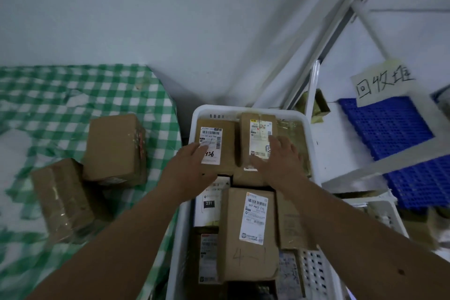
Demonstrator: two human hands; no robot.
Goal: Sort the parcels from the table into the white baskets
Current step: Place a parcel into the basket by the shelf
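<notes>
Nearest the person, inside the long white perforated plastic basket (248, 110), a tall brown cardboard parcel with a white shipping label and "4-1" pencilled on it (248, 234) lies on other boxes, one of them a white carton marked 231 (210, 203). Beyond it both arms reach into the basket's far end. The left hand (192, 165) rests flat, fingers straight, on a brown cardboard parcel with a handwritten label (215, 147), and the right hand (280, 156) lies spread and relaxed on the upright brown taped parcel beside it (258, 137); neither hand grips anything. To the left, on the green-and-white checked tablecloth (73, 87), two brown tape-wrapped cardboard boxes (114, 148) and (64, 198) are touching and not yet sorted. They look stiff and probably light to moderate in weight, though the glossy tape may be slippery; the surest hold would be across opposite bare cardboard sides or under an edge. Farther right, a blue plastic crate (394, 129) carries a handwritten paper sign (382, 81).
</notes>
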